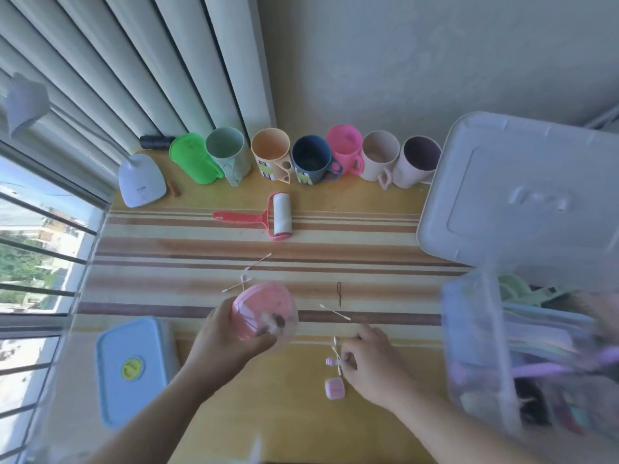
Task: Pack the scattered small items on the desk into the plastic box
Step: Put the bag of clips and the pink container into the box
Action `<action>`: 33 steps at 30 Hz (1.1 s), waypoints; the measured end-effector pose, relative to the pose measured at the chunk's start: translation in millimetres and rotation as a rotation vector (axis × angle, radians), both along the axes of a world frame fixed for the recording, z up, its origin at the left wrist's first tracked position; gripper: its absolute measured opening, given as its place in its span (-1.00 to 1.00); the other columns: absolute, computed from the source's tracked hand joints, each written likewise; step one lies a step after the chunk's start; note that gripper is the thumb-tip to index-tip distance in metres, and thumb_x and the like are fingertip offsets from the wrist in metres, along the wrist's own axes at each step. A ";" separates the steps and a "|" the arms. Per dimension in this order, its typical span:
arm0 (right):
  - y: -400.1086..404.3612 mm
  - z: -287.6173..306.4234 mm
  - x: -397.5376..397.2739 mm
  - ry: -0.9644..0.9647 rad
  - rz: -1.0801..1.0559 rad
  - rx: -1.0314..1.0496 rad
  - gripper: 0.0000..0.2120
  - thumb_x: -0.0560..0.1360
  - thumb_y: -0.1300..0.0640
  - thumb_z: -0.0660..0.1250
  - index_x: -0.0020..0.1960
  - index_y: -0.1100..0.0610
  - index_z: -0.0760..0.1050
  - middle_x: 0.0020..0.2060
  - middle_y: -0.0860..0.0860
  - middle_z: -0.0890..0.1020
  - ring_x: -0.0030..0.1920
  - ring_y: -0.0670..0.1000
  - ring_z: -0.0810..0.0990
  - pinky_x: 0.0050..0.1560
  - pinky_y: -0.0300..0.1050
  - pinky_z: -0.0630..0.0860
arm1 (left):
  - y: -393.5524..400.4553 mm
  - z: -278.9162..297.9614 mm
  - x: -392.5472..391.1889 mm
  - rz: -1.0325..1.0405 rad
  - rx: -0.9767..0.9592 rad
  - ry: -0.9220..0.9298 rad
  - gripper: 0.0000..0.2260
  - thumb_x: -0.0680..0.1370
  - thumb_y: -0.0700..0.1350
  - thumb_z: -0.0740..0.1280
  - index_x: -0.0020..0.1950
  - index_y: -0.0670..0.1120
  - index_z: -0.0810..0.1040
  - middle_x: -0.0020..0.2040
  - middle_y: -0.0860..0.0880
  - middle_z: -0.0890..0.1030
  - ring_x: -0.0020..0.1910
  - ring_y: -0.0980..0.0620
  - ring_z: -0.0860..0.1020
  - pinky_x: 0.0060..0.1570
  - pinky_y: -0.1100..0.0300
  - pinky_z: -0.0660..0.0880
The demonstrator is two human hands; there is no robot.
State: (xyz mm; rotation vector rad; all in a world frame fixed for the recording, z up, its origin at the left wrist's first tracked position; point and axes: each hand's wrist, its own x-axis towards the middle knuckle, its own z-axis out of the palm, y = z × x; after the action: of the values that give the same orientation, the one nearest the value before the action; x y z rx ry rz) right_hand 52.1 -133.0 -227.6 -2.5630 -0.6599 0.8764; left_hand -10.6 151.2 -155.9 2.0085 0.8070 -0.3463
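Note:
My left hand (222, 343) grips a small round pink container (264, 314) with a clear lid, held just above the desk; a few small items show inside it. My right hand (371, 360) pinches cotton swabs (336, 354) lying on the desk. A small pink square item (334, 388) lies just below them. More cotton swabs lie loose: one pair (241, 284) beyond the container, one (258, 261) farther back, one (335, 312) to the right. A black hairpin (339, 293) lies nearby. The clear plastic box (482, 346) at the right holds several items, blurred.
The box's white lid (522, 195) leans at the back right. Several coloured cups (311, 159) line the wall. A red lint roller (264, 216), a white desk lamp (142, 180) and a blue lidded container (130, 370) sit on the striped desk; a window is at left.

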 end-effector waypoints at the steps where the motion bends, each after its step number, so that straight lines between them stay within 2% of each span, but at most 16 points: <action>1: -6.8 0.0 -13.6 0.028 0.025 -0.017 -0.87 0.58 -0.04 0.29 -0.12 -0.06 0.51 -0.02 -0.20 0.34 0.10 -0.07 0.35 0.01 -0.14 0.44 | -3.2 -1.0 -2.2 0.007 -0.007 0.017 -0.43 0.24 0.15 0.62 0.19 0.26 0.49 0.06 0.14 0.65 -0.02 0.19 0.62 -0.02 0.07 0.60; 4: -13.2 0.9 -43.7 0.050 0.098 -0.047 -0.86 0.55 -0.07 0.31 -0.10 -0.02 0.51 0.01 -0.18 0.31 0.12 -0.03 0.34 0.01 -0.13 0.40 | -11.2 -3.3 -3.7 0.014 -0.022 0.031 -0.45 0.23 0.14 0.63 0.15 0.26 0.49 0.05 0.11 0.66 -0.02 0.16 0.63 -0.01 0.03 0.61; 7: -9.7 1.6 -53.2 0.015 0.115 -0.049 -0.89 0.56 -0.08 0.31 0.02 -0.08 0.45 0.08 -0.12 0.32 0.16 0.02 0.37 0.06 -0.09 0.43 | -17.9 -2.5 -2.4 0.020 -0.040 0.026 -0.47 0.23 0.12 0.64 0.13 0.25 0.51 0.05 0.11 0.66 -0.03 0.15 0.64 0.01 0.01 0.62; 11: -3.3 -3.4 -53.8 -0.002 0.117 -0.090 -0.64 0.56 -0.11 0.36 0.30 -0.06 0.38 0.22 -0.02 0.36 0.24 0.08 0.38 0.15 -0.02 0.44 | -24.6 -0.5 -2.7 0.002 -0.046 0.020 -0.45 0.22 0.13 0.65 0.14 0.26 0.51 0.05 0.12 0.66 -0.02 0.16 0.64 0.01 0.02 0.63; 12: -1.9 -5.6 -52.6 -0.009 0.117 -0.113 -0.63 0.57 -0.11 0.37 0.31 -0.04 0.40 0.23 -0.01 0.37 0.25 0.09 0.37 0.18 0.00 0.43 | -26.1 0.0 -3.0 -0.002 -0.048 0.019 -0.44 0.22 0.14 0.65 0.15 0.26 0.51 0.06 0.13 0.66 -0.01 0.16 0.64 0.02 0.01 0.63; 15: 3.2 -7.9 -51.9 -0.054 0.137 -0.137 -0.71 0.48 -0.12 0.48 0.05 0.03 0.54 0.12 0.00 0.46 0.15 0.11 0.47 0.09 0.02 0.47 | -31.7 2.0 -3.7 -0.008 -0.055 0.023 -0.43 0.22 0.13 0.65 0.16 0.25 0.51 0.06 0.13 0.66 -0.01 0.16 0.64 0.04 0.00 0.63; 17: 2.3 -13.4 -53.4 -0.089 0.247 -0.180 -0.61 0.21 -0.12 0.67 -0.18 -0.01 0.53 -0.09 -0.03 0.51 -0.10 0.08 0.56 -0.14 -0.03 0.55 | -35.4 2.7 -4.5 -0.011 -0.051 0.027 -0.42 0.21 0.13 0.65 0.16 0.25 0.52 0.07 0.12 0.66 0.00 0.15 0.64 0.04 0.00 0.64; 19: -0.2 -23.7 -60.6 -0.185 0.395 -0.164 -0.56 0.06 -0.05 0.72 -0.25 -0.04 0.51 -0.21 -0.05 0.50 -0.22 0.07 0.55 -0.28 -0.04 0.55 | -38.3 3.0 -5.7 -0.018 -0.044 0.031 -0.42 0.21 0.14 0.66 0.15 0.25 0.52 0.07 0.12 0.66 0.01 0.14 0.64 0.04 -0.01 0.64; 22: -2.3 -20.0 -67.8 -0.245 0.523 -0.177 -0.57 0.11 -0.13 0.72 -0.26 0.00 0.54 -0.36 -0.05 0.55 -0.27 0.07 0.58 -0.32 -0.04 0.52 | -44.8 4.8 -7.1 -0.028 -0.035 0.032 -0.44 0.21 0.13 0.66 0.13 0.24 0.52 0.05 0.11 0.66 0.00 0.12 0.64 0.03 -0.02 0.64; 25: 0.9 -18.5 -72.3 -0.240 0.476 -0.167 -0.50 0.01 -0.10 0.76 -0.31 0.00 0.50 -0.46 -0.03 0.51 -0.37 0.07 0.54 -0.35 -0.06 0.49 | -52.4 10.0 -8.2 -0.032 -0.026 0.035 -0.45 0.22 0.13 0.66 0.13 0.22 0.52 0.04 0.09 0.66 -0.01 0.11 0.64 0.01 -0.02 0.64; 27: 1.5 -13.2 -71.4 -0.225 0.418 -0.137 -0.48 -0.01 -0.07 0.75 -0.32 -0.07 0.42 -0.40 -0.08 0.50 -0.36 0.04 0.53 -0.35 -0.08 0.50 | -57.2 16.9 -7.7 -0.033 -0.026 0.026 -0.44 0.22 0.13 0.66 0.14 0.22 0.52 0.05 0.09 0.67 -0.01 0.11 0.65 0.01 -0.01 0.63; 29: -0.7 11.1 -63.0 -0.189 0.319 -0.066 -0.50 0.16 -0.03 0.68 -0.27 -0.10 0.32 -0.23 -0.07 0.50 -0.26 0.04 0.54 -0.30 -0.09 0.46 | -65.3 28.2 -3.6 -0.031 -0.037 0.003 -0.45 0.25 0.10 0.67 0.15 0.22 0.51 0.05 0.08 0.68 -0.01 0.11 0.64 0.00 0.01 0.62; 31: -7.1 45.8 -50.0 -0.213 0.158 0.080 -0.70 0.40 0.08 0.50 -0.14 -0.09 0.36 -0.09 -0.03 0.49 -0.15 0.09 0.54 -0.25 -0.05 0.41 | -76.1 43.9 2.5 -0.036 -0.050 -0.047 -0.47 0.31 0.03 0.67 0.16 0.20 0.51 0.05 0.07 0.68 -0.04 0.15 0.64 -0.04 0.05 0.59; 33: -26.8 88.2 -34.0 -0.359 -0.001 0.227 -0.76 0.40 0.11 0.45 -0.05 -0.05 0.42 -0.07 -0.04 0.49 -0.15 0.07 0.55 -0.33 -0.07 0.46 | -91.1 63.7 11.8 -0.038 -0.069 -0.114 -0.47 0.32 0.08 0.65 0.19 0.19 0.51 0.04 0.08 0.68 -0.05 0.16 0.64 -0.05 0.07 0.58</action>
State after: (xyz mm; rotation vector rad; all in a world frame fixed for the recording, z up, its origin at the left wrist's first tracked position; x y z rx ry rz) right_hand 18.1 -159.8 -139.4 -2.5284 -0.8062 0.3157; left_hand 1.3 60.1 -92.2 1.9626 0.6773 -0.2749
